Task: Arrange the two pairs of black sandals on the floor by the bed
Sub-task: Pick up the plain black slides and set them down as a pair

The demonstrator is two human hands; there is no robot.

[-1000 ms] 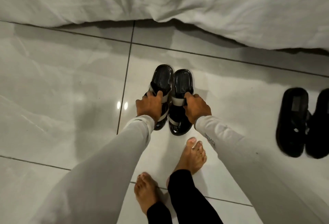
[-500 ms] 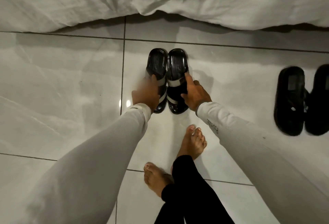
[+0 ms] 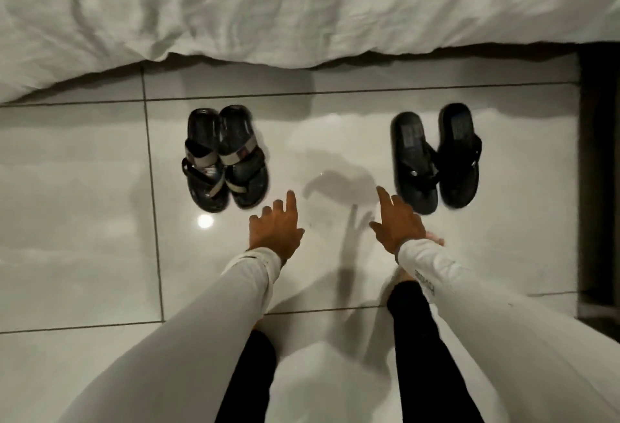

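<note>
A pair of black sandals with grey straps (image 3: 224,157) stands side by side on the glossy tile floor, heels toward the bed. A second, all-black thong pair (image 3: 436,157) stands to the right, its two sandals slightly apart at the heels. My left hand (image 3: 275,226) hovers just below and right of the strapped pair, fingers spread, holding nothing. My right hand (image 3: 396,221) is open too, its fingertips close to the toe of the left all-black sandal without touching it.
A white rumpled bed sheet (image 3: 302,9) hangs over the floor along the top. A dark vertical panel (image 3: 599,170) borders the right side. My legs in black trousers and bare feet are below my arms. Pale floor tiles (image 3: 77,204) stretch to the left.
Both hands have let go of the strapped pair and shifted right. The view has swung right, so the all-black pair now sits fully in view.
</note>
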